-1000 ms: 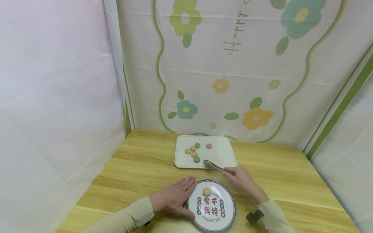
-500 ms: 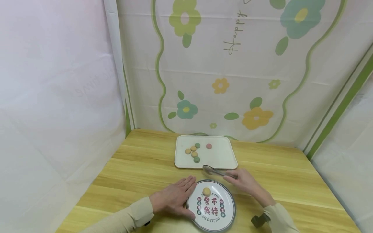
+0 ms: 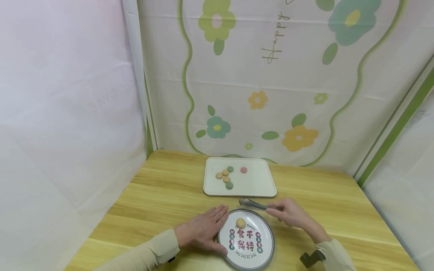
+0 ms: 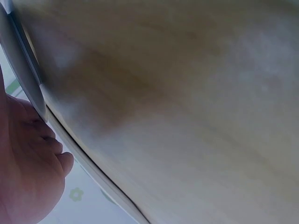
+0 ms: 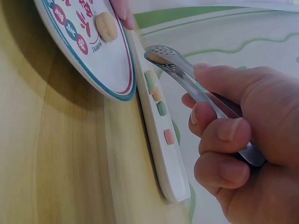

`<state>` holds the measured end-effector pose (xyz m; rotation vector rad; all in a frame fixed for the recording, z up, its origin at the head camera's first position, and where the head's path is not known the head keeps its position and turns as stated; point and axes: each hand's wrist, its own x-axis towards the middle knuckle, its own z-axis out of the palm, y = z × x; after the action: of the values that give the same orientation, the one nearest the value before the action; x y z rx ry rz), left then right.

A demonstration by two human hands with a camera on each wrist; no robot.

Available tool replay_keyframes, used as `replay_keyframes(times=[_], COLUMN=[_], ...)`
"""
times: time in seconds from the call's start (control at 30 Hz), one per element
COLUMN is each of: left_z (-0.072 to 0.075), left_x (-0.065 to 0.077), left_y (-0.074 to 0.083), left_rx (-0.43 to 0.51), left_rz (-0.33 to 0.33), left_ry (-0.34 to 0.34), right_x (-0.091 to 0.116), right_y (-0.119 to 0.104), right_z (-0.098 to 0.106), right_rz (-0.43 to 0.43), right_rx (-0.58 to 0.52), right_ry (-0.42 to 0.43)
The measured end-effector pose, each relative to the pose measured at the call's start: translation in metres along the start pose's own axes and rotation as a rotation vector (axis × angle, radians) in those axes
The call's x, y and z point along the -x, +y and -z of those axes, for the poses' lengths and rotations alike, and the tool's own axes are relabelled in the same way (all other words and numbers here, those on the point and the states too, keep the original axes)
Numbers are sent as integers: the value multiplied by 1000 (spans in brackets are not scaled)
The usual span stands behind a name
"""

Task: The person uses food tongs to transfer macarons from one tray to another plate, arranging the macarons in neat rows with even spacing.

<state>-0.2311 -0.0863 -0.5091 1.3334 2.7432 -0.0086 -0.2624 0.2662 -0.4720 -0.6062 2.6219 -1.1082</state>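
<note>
My right hand [image 3: 291, 213] grips perforated metal tongs [image 3: 253, 204] above the table, between the plate and the tray. In the right wrist view, thumb and curled fingers wrap the tongs' arms, and their perforated heads [image 5: 163, 57] sit close together. My left hand [image 3: 205, 227] lies with fingers straight at the left rim of a round white plate [image 3: 250, 259] with a dark edge and printed characters. One yellowish macaron [image 3: 241, 223] sits near the far side of this plate. In the left wrist view, the hand [image 4: 30, 163] shows beside the plate's edge [image 4: 23, 70].
Behind the plate lies a white rectangular tray [image 3: 257, 184]. On its left half are several yellow and green macarons [image 3: 226, 180], with a pink macaron [image 3: 243, 170] apart from them. The wooden table [image 3: 162, 180] ends at a flowered cloth wall [image 3: 234, 113].
My right hand has drawn the tongs back from the tray's front edge, toward me and slightly right. The left hand, plate and macarons stay in place.
</note>
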Motion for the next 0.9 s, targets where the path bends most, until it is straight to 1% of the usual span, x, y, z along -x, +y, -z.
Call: replay_keyframes(times=[0.17,0.27,0.47,0.5,0.7,0.83,0.9], left_z=[1,1,2,3,3,4,4], left_x=[0,0,0,1,1,1,1], left_y=[0,0,-1,-1,0,1,1], left_rx=[16,14,18,20,10,9,10], left_rz=[3,5,3,3,4,5,5], left_ry=[-6,-13,-20,-19,-17,-16,-16], right_x=[5,8,16,17,23,27,28], right_y=[4,7,8,8,11,13,14], right_z=[3,4,3,3,0,-3,-3], right_rz=[35,50,26,21,57,62,49], right_rx=[-24,-24,-27,-24,21,31,29], right_ry=[-48,-61,-87,-85,-48,-53,-59])
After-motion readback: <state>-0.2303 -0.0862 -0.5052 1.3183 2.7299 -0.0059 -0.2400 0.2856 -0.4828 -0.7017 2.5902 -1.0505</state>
